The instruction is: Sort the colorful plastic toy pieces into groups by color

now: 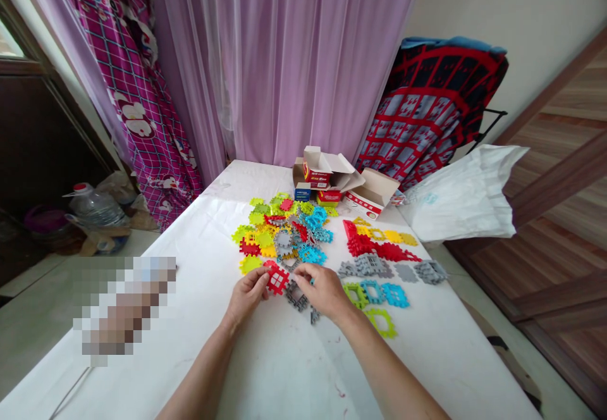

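Note:
My left hand (pixel 250 292) is closed, with thumb and fingers pinching the left edge of a red interlocking building tile (pixel 277 279) that has a four-pane window cut in it. At the tile's right edge, the fingers of my right hand (pixel 323 289) are pinched together on it. Just below lies a dark grey frame-shaped tile (pixel 296 297), partly under the right fingers. A small grey piece (pixel 314 315) rests nearer to me. Beyond both hands spreads a mixed heap of yellow, green, blue, red and grey tiles (pixel 284 241).
Colour-grouped rows lie to the right: yellow tiles (pixel 392 236), red tiles (pixel 379 249), grey tiles (pixel 372 265), blue tiles (pixel 395 295) and green frames (pixel 380 323). Open cardboard boxes (pixel 367 200) stand behind. A white bag (pixel 465 195) sits at the right edge. A blurred-out patch (pixel 130 306) covers the left side.

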Available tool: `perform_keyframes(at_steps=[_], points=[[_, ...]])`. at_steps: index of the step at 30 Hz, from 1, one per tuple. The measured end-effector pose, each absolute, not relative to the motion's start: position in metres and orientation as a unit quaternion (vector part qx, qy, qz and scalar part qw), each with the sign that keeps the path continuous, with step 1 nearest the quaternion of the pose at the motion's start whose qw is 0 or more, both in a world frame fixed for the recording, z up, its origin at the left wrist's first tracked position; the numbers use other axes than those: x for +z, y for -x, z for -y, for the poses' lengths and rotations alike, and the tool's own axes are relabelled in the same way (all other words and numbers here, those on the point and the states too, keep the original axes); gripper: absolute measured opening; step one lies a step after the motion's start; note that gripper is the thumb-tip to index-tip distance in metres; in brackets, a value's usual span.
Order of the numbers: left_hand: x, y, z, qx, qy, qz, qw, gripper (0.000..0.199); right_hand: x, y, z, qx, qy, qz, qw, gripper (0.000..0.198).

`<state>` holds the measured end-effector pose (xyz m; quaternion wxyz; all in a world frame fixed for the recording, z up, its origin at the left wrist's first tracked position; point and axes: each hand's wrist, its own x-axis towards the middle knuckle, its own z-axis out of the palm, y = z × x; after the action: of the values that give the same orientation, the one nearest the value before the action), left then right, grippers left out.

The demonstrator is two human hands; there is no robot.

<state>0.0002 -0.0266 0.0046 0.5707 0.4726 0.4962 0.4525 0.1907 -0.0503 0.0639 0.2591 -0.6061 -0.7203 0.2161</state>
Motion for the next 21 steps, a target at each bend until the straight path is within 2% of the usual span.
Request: perform_keyframes(at_steps=[4, 6, 9, 14, 21], points=[[0.000, -0.001, 0.025, 0.451, -0.484, -0.484, 0.572, 0.055, 0.071, -0.192, 0.049, 0.151, 0.515, 0.820, 0.201, 0.057], [-0.001, -0.001, 0.025, 0.449, -0.491, -0.479, 0.572, 0.053, 0.074, -0.190, 0.050, 0.107, 0.476, 0.859, 0.153, 0.067], [-0.002, -0.001, 0.024, 0.432, -0.526, -0.465, 0.566, 0.048, 0.077, -0.184, 0.051, 0.071, 0.458, 0.878, 0.117, 0.065], [-0.005, 0.001, 0.024, 0.417, -0.578, -0.448, 0.539, 0.043, 0.080, -0.181, 0.051, 0.063, 0.460, 0.880, 0.105, 0.046], [-0.004, 0.002, 0.024, 0.414, -0.594, -0.460, 0.513, 0.043, 0.061, -0.186, 0.052, 0.067, 0.450, 0.881, 0.132, 0.053]])
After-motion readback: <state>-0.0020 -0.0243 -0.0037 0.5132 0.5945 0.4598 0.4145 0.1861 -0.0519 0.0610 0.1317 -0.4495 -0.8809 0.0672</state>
